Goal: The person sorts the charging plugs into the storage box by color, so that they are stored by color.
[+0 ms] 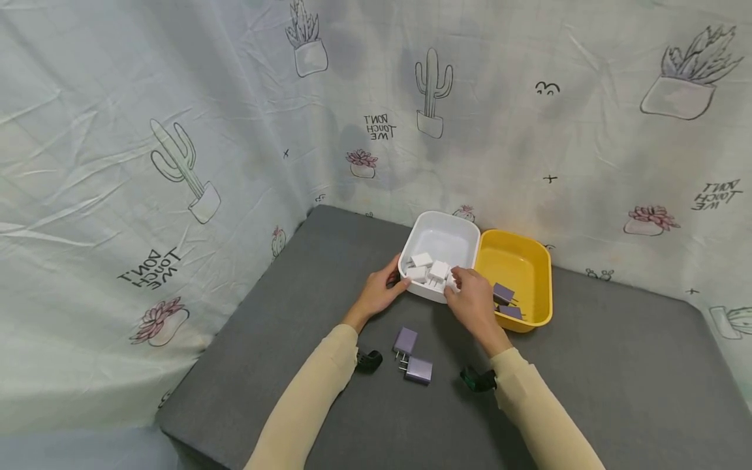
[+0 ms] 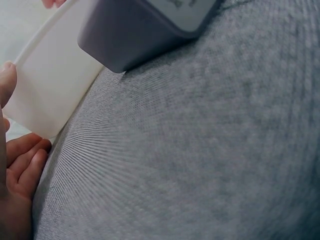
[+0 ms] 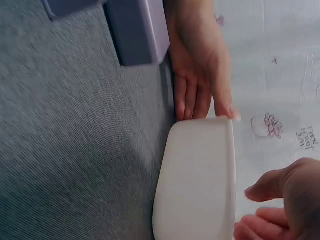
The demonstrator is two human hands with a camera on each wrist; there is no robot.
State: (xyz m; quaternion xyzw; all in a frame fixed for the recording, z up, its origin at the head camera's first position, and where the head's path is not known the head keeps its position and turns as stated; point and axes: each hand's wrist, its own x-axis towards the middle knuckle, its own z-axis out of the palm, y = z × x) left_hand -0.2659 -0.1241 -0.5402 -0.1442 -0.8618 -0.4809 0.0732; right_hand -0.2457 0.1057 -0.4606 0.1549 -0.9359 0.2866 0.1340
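My left hand (image 1: 376, 292) holds the white plastic bin (image 1: 448, 239) by its near left corner, thumb at the rim and fingers along the outer wall. Several white plug-in chargers (image 1: 438, 271) lie in the near end of that bin. Over its near right corner is my right hand (image 1: 472, 297), thumb and fingers apart, fingertips beside the white chargers. No object shows between those fingers in the right wrist view. Two purple plug-in chargers, one farther off (image 1: 406, 340) and one nearer (image 1: 419, 370), lie on the table between my forearms, prongs close together.
A yellow bin (image 1: 542, 267) stands against the white bin's right side, with purple chargers (image 1: 503, 293) in its near end. Both bins sit near the back of the grey cloth-covered table (image 1: 617, 365). Behind hangs a pale curtain (image 1: 499, 130) with cactus drawings.
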